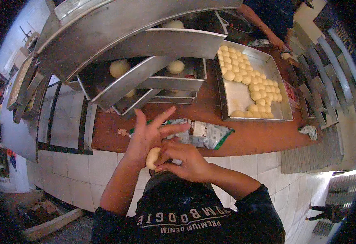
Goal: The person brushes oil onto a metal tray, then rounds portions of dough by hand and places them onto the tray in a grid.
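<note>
A pale dough ball (152, 158) is between my two hands, just in front of my body. My left hand (147, 136) has its fingers spread wide, with the dough against the base of its palm. My right hand (188, 160) is closed, its fingers curled round the dough's right side and its thumb underneath. Those fingers hide part of the dough. Just beyond my hands, at the table edge, lies a crumpled grey plastic bag (210, 134) with green edging.
Many dough balls fill part of a metal tray (237, 99) on the brown table (259, 136). Stacked metal trays (186, 42) at the left hold more dough balls. A co-worker's hand (276, 42) rests at the far side. More trays (328, 73) stand right.
</note>
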`<state>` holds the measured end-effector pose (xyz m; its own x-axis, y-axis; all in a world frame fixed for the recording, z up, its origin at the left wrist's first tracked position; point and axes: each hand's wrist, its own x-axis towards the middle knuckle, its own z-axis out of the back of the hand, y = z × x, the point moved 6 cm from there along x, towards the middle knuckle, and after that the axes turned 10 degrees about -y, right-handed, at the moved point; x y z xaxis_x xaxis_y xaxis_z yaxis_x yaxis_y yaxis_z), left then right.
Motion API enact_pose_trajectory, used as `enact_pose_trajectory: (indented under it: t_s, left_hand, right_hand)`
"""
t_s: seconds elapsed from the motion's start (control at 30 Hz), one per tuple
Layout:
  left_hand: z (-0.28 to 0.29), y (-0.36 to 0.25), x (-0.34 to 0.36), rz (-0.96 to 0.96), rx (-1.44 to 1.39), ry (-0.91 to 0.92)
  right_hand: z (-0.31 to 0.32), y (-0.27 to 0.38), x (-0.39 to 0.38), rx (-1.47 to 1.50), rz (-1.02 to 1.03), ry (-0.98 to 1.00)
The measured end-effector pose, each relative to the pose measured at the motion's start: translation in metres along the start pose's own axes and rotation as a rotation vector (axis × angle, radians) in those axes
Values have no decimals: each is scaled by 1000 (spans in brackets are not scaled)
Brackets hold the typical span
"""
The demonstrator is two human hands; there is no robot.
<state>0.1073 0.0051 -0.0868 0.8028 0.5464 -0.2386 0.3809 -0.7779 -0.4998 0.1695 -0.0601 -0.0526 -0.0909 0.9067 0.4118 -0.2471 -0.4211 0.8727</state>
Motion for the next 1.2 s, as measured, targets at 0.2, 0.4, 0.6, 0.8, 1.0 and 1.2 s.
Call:
enact_pose_trajectory:
  t_s: [0.2, 0.4, 0.6, 0.8, 1.0, 1.2]
  left_hand:
    - [8, 13, -11, -441, 505, -207]
    - [37, 13, -25, -515, 689, -521]
    - [63, 4, -32, -808, 1459, -690]
    - [51, 18, -39, -893, 1783, -773]
    - [64, -11, -32, -577, 1725, -528]
    - [177, -51, -66, -744, 1702, -988]
  right_hand:
    - [7, -39, 4, 1098, -763, -337]
    - [-8, -50, 9, 542, -686, -201]
    - [16, -4, 27, -405, -146, -61]
    - [-12, 31, 29, -530, 316, 353]
    - [31, 58, 59, -172, -87, 868]
    - [94, 178, 193, -274, 382, 447]
